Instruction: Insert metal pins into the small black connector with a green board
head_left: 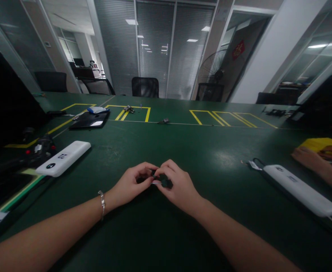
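Close together above the green table [143, 238], my two hands meet fingertip to fingertip. My left hand [134, 181], with a bracelet [102, 204] at its wrist, pinches a small dark part [154, 176] whose kind I cannot make out. Curled around the other side, my right hand [179, 185] has thumb and fingers closed on what looks like a thin metal piece [156, 183]. Most of what the fingers hold is hidden, and whether it is one thing or two I cannot tell.
White power banks lie left [66, 158] and right [300, 189]. A black tablet [88, 120] is at the back left. Small metal parts [129, 109] and a dark piece [163, 121] sit farther back. Another person's hand [310, 158] is at a yellow object [321, 144].
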Demonstrator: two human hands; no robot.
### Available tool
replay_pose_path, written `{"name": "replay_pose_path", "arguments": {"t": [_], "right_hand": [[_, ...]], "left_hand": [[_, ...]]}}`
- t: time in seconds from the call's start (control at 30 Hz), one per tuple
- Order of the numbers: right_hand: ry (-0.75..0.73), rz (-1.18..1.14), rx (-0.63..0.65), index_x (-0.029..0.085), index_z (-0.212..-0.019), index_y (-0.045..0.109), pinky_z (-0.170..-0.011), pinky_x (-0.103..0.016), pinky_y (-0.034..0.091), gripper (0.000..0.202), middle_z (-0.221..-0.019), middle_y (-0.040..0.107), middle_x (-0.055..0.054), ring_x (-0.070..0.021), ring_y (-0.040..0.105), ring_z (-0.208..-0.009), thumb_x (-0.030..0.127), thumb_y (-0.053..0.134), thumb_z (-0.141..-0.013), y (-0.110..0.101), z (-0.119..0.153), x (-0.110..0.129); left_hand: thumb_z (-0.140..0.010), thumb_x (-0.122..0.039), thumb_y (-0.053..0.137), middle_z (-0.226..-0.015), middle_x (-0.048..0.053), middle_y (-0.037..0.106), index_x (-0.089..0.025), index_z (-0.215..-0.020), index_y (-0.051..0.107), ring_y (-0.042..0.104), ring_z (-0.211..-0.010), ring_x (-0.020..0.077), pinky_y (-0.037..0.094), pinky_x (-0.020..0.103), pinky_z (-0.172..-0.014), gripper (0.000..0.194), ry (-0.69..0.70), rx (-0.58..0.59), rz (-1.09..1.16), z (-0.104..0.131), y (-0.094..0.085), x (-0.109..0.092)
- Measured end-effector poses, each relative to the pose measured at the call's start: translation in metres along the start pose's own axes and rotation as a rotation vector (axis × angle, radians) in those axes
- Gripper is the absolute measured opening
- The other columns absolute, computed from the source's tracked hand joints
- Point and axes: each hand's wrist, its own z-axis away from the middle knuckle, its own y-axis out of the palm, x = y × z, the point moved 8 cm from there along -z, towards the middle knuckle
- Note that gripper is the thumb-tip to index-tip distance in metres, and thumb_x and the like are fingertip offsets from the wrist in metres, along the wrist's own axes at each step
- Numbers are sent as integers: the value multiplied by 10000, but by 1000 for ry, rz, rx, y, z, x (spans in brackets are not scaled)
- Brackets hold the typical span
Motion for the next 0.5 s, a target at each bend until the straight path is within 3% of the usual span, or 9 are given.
{"name": "replay_pose_path", "arguments": {"t": [0.27, 0.5], "right_hand": [[71, -150, -150, 207, -951, 622, -703, -274, 477, 107, -933, 559, -34, -164, 578, -834, 188, 647, -849, -12, -2, -16], [160, -169, -122, 206, -924, 631, -677, -284, 461, 88, -882, 623, -26, -174, 598, -801, 264, 648, -860, -6, -2, -33]], "left_hand": [[-887, -221, 566, -933, 49, 702, -164, -1145, 557, 658, -843, 180, 510, 325, -780, 265, -25, -94, 79, -3, -11, 10], [-907, -219, 540, -967, 62, 699, -167, -1199, 535, 656, -921, 193, 500, 351, -853, 297, -30, -55, 203, -4, -7, 17]]}}
